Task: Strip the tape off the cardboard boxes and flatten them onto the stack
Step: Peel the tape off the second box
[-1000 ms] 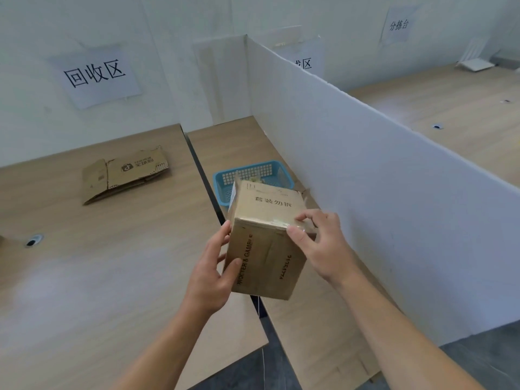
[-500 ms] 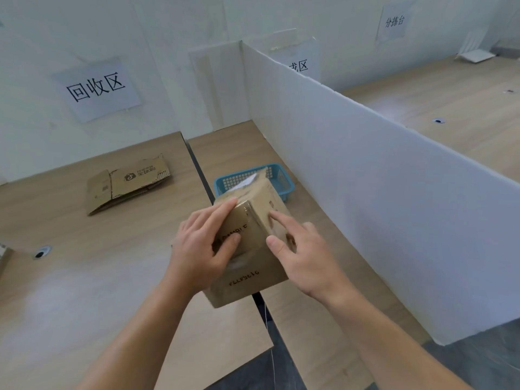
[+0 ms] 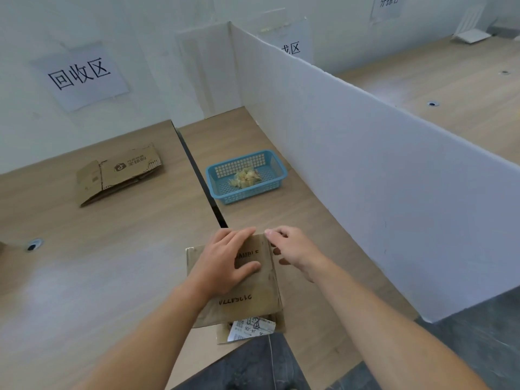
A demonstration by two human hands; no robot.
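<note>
**Left hand flattens a box on the near side of the basket**

From the head camera we see the left hand (image 3: pixel 225 263) spread open, fingers straight, palm pressing down on the cardboard box (image 3: pixel 253 302). The right hand (image 3: pixel 292 249) sits at the box's far right corner with its index tip on the corner and its other fingers bent along the edge. We cannot tell whether it grips the box.

The box lies collapsed on the worktop (image 3: pixel 98 263), nearer to us than the blue basket (image 3: pixel 277 175), and a torn label (image 3: pixel 250 329) shows at its near end. To the left of the basket lies the stack of flattened cardboard (image 3: pixel 118 173). A white divider (image 3: pixel 365 153) stands just right of the basket.

We count two hands, one box under them, one stack, and one basket holding a clump of crumpled tape (image 3: pixel 246 177). Three paper signs (image 3: pixel 81 74) hang on the pale wall beyond the basket.
</note>
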